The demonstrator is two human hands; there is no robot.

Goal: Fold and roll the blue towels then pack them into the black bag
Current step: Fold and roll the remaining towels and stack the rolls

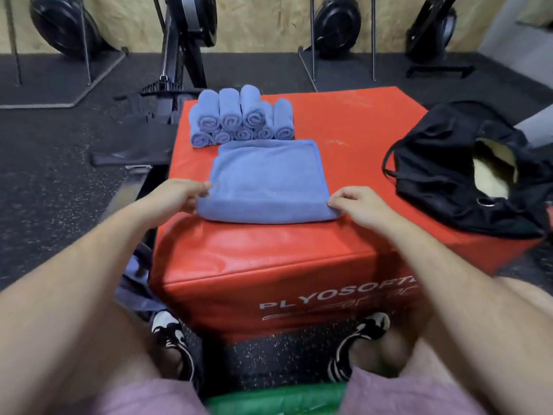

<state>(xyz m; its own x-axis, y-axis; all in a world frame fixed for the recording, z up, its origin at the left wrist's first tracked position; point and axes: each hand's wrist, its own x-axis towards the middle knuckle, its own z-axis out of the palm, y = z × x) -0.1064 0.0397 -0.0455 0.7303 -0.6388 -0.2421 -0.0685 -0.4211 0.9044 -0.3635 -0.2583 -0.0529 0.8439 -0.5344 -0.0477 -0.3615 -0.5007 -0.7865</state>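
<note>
The red padded box (344, 121) serves as the work surface and carries every item of the task. The black bag (443, 175) lies slumped on the right part of the box top, its mouth open toward the person and a pale lining visible inside; no towel shows in it. The flat blue towel (266, 178) lies at the centre of the box top, already folded into a rectangle, with its near edge turned over into a thick rounded lip. The pile of rolled towels (239, 118) sits just beyond the far edge of the flat towel, stacked in two layers with the spiral ends facing the person. The left hand (176, 194) pinches the near left corner of the flat towel between thumb and curled fingers; the right hand (359, 202) pinches the near right corner in the same manner. Judged from this layout, the step in hand is the start of the roll on this towel, with packing not yet begun. The next move calls for both hands to turn the lip away from the person at an even rate, keeping the two ends level so the roll stays tight and straight, and stopping short of the pile.
</note>
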